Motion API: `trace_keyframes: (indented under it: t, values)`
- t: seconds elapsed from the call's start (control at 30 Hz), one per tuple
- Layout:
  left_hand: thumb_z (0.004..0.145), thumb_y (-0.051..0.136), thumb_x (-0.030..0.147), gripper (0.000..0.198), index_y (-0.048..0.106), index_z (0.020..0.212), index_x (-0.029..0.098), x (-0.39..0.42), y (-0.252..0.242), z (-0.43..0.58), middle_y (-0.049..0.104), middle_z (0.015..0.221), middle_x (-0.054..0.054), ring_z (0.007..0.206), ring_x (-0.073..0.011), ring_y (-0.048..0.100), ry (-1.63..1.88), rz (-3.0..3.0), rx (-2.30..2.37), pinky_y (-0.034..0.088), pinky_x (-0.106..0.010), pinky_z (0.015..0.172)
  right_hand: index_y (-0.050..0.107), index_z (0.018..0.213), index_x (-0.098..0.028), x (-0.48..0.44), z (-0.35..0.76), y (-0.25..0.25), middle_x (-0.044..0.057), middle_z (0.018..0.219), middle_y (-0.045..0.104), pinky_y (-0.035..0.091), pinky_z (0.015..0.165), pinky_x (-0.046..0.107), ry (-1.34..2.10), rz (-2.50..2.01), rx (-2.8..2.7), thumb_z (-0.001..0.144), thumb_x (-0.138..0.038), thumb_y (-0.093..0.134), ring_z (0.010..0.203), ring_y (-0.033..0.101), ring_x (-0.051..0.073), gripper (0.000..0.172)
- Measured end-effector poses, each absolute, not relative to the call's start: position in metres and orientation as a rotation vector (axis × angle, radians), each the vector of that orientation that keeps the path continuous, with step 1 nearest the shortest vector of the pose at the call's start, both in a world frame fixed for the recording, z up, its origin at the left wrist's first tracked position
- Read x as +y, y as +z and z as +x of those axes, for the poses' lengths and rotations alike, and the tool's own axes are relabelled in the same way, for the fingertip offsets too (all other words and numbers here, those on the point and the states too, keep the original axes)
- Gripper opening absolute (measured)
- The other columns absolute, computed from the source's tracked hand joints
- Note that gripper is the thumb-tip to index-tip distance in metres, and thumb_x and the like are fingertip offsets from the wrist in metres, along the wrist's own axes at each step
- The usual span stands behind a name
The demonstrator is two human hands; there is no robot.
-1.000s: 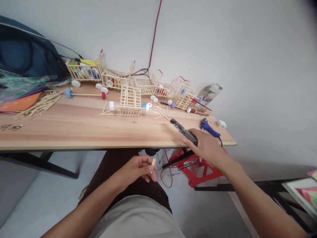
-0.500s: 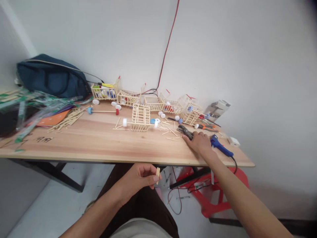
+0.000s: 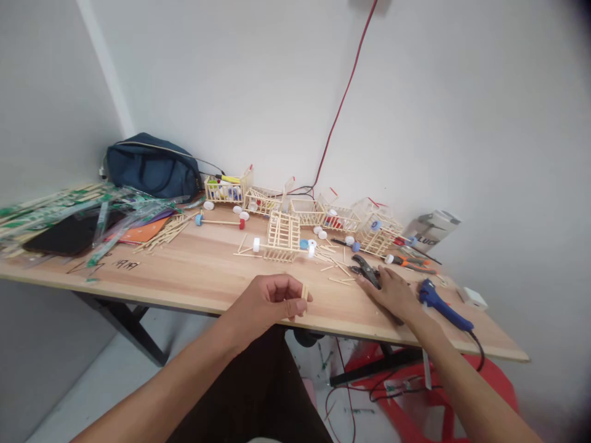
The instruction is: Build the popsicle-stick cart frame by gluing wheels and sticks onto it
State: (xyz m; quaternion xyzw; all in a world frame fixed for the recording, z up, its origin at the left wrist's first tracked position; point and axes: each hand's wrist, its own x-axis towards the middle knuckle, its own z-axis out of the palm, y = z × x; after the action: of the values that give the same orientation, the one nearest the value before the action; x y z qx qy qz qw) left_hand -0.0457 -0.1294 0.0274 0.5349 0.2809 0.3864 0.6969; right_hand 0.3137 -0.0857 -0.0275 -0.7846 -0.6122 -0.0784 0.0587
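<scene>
My left hand [image 3: 272,301] is closed in a pinch on short wooden sticks [image 3: 305,291], held upright just over the table's front edge. My right hand [image 3: 392,292] rests over a pair of dark-handled pliers [image 3: 367,269] on the tabletop, fingers stretched and thumb lying across the tool. Part of the pliers is hidden beneath this hand. Ahead of both hands stands a small stick-built cart [image 3: 282,237] with white wheels. Loose cut sticks [image 3: 339,266] lie between the cart and the pliers.
Several more stick carts [image 3: 224,191] line the wall. To the right are a blue glue gun [image 3: 443,304], orange-handled pliers [image 3: 413,263] and a white box [image 3: 473,298]. Leftward lie a wheel axle [image 3: 220,222], a stick pile [image 3: 168,232] and a blue bag [image 3: 154,163]. A red stool [image 3: 489,384] stands below.
The view has shifted, so the table sits lower and further right in it. My left hand has risen with the sticks to over the table edge. The right hand's fingers have spread over the pliers.
</scene>
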Motion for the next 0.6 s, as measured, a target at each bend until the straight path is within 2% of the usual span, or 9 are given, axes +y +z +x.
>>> trace_keyframes:
  t: [0.1, 0.2, 0.27, 0.33, 0.47, 0.6]
  values:
    - [0.071, 0.080, 0.031, 0.024, 0.064, 0.075, 0.013, -0.116, 0.045, -0.051, 0.063, 0.072, 0.000, 0.067, -0.0091, 0.056, 0.924, 1.269, 0.673, 0.046, -0.022, 0.065, 0.060, 0.129, -0.005, -0.087, 0.312, -0.013, 0.026, 0.135, 0.059, 0.042, 0.103, 0.051, -0.287, -2.278, -1.801, 0.093, -0.051, 0.044, 0.126, 0.054, 0.040, 0.060]
    - [0.069, 0.080, 0.029, 0.023, 0.065, 0.077, 0.014, -0.093, 0.063, -0.056, 0.064, 0.070, 0.000, 0.065, -0.0095, 0.057, 0.992, 1.352, 0.685, 0.046, -0.022, 0.064, 0.066, 0.116, -0.016, -0.087, 0.290, 0.018, 0.014, 0.120, 0.069, 0.048, 0.097, 0.041, -0.272, -2.062, -1.808, 0.096, -0.045, 0.041, 0.113, 0.064, 0.028, 0.044]
    - [0.064, 0.083, 0.026, 0.025, 0.066, 0.078, 0.014, -0.073, 0.075, -0.058, 0.065, 0.070, 0.001, 0.064, -0.0095, 0.058, 1.035, 1.394, 0.689, 0.046, -0.022, 0.062, 0.070, 0.104, -0.021, -0.085, 0.261, 0.045, 0.008, 0.102, 0.075, 0.051, 0.089, 0.038, -0.101, -1.726, -1.746, 0.093, -0.049, 0.049, 0.097, 0.069, 0.025, 0.037]
    - [0.064, 0.082, 0.027, 0.022, 0.066, 0.073, 0.014, -0.053, 0.087, -0.058, 0.063, 0.068, 0.002, 0.062, -0.0084, 0.056, 1.074, 1.472, 0.717, 0.045, -0.021, 0.061, 0.072, 0.095, -0.023, -0.079, 0.226, 0.070, 0.006, 0.096, 0.075, 0.052, 0.087, 0.037, 0.070, -1.487, -1.737, 0.091, -0.048, 0.055, 0.091, 0.069, 0.023, 0.031]
    - [0.062, 0.082, 0.027, 0.020, 0.069, 0.071, 0.013, -0.019, 0.106, -0.055, 0.064, 0.066, 0.001, 0.062, -0.0087, 0.055, 1.152, 1.643, 0.782, 0.045, -0.023, 0.062, 0.071, 0.098, -0.022, -0.056, 0.165, 0.101, 0.005, 0.098, 0.075, 0.053, 0.084, 0.035, 0.425, -1.226, -1.778, 0.087, -0.043, 0.063, 0.090, 0.070, 0.020, 0.025]
    - [0.068, 0.077, 0.029, 0.017, 0.073, 0.073, 0.013, 0.007, 0.111, -0.051, 0.070, 0.072, -0.002, 0.068, -0.0120, 0.061, 1.160, 1.798, 0.872, 0.046, -0.025, 0.067, 0.070, 0.099, -0.020, -0.025, 0.135, 0.105, 0.004, 0.095, 0.074, 0.053, 0.079, 0.033, 0.560, -1.073, -1.763, 0.085, -0.040, 0.067, 0.085, 0.068, 0.017, 0.024]
